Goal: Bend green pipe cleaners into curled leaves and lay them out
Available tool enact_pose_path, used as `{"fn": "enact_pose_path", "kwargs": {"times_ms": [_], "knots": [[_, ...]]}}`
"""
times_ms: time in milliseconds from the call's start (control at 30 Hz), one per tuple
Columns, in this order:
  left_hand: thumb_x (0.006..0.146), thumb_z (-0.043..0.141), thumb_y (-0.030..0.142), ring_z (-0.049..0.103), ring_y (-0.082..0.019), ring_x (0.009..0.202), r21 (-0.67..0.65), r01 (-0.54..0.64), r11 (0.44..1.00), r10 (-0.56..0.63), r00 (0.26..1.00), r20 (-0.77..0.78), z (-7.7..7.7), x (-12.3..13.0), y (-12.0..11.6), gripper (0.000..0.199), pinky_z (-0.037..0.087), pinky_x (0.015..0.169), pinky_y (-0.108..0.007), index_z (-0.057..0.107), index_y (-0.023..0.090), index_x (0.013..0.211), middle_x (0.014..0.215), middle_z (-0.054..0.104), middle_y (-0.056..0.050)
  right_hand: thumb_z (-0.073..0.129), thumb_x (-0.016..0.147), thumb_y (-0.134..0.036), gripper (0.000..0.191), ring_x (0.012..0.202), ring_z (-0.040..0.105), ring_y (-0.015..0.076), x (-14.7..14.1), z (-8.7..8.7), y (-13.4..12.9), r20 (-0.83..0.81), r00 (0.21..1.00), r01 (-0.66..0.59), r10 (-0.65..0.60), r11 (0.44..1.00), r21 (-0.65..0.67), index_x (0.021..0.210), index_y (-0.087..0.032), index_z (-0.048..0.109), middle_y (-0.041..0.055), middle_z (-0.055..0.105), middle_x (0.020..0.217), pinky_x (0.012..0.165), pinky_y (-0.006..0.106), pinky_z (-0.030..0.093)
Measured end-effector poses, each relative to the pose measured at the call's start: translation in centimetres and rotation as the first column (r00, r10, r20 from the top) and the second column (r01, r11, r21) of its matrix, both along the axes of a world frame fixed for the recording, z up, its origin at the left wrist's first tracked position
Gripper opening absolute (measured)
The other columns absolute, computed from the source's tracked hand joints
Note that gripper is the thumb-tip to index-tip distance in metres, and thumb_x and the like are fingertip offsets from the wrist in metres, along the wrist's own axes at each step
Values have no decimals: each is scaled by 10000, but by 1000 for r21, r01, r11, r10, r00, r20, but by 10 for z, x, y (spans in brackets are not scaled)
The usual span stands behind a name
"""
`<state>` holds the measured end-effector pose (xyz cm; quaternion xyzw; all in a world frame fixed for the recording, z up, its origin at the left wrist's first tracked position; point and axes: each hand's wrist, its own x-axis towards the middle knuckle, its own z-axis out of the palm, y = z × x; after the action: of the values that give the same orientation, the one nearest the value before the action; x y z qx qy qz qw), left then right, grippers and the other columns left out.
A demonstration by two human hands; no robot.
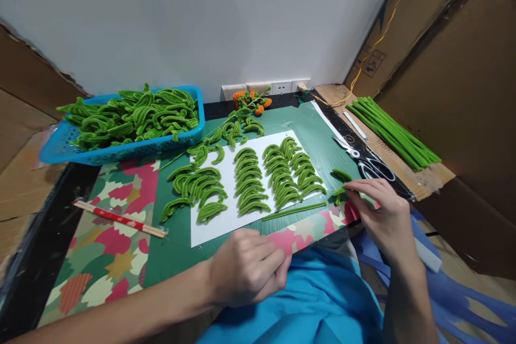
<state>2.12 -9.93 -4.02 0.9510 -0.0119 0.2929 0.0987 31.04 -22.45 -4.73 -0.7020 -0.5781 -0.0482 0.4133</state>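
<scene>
My left hand [252, 266] is closed at the front edge of the table, and whatever it may hold is hidden. At the right, the fingertips of my right hand [381, 207] are pinched on a small green fuzzy piece [339, 191], beside another short curved piece [342, 174]. Curved green fuzzy leaves lie in columns on a white sheet [203, 232], some spilling past its left side. A straight green fuzzy strip [294, 211] rests along the sheet's front edge.
A blue basket [161, 144] heaped with green leaves stands back left. Wrapped chopsticks [121, 219] lie at the left. An orange-and-green fuzzy plant [258, 105] lies at the back. Scissors [365, 161], a white pen [355, 124] and green stems [393, 131] are on the right.
</scene>
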Motion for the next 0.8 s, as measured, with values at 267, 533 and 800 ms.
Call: {"fn": "enact_pose_path", "kwargs": {"times_ms": [267,533,800], "knots": [[952,584,58,377,-148,455,-7,17,1000,-17,1000,3,-3,-1,0,383,238,467,-393,578,198,595,519,470,33,571,1053,-120,285,1047,732,272,3,-4,-4,92,991,-83,99,984,-159,1169,-262,789,47,844,1161,912,451,472],[954,583,57,396,-154,457,-23,15,1000,-15,1000,0,-2,-1,0,378,254,457,-395,591,196,603,525,482,28,484,1001,-32,407,1071,718,291,2,-5,-2,79,987,-125,141,975,-182,1155,-251,790,63,842,1169,939,463,497],[957,585,72,419,-153,451,-10,25,1000,-25,999,-24,-2,0,0,371,261,449,-396,615,190,607,520,501,18,558,1048,-56,318,1086,709,261,-9,6,-3,36,984,-172,176,981,-94,1192,-253,761,55,822,1182,964,441,523]]}}
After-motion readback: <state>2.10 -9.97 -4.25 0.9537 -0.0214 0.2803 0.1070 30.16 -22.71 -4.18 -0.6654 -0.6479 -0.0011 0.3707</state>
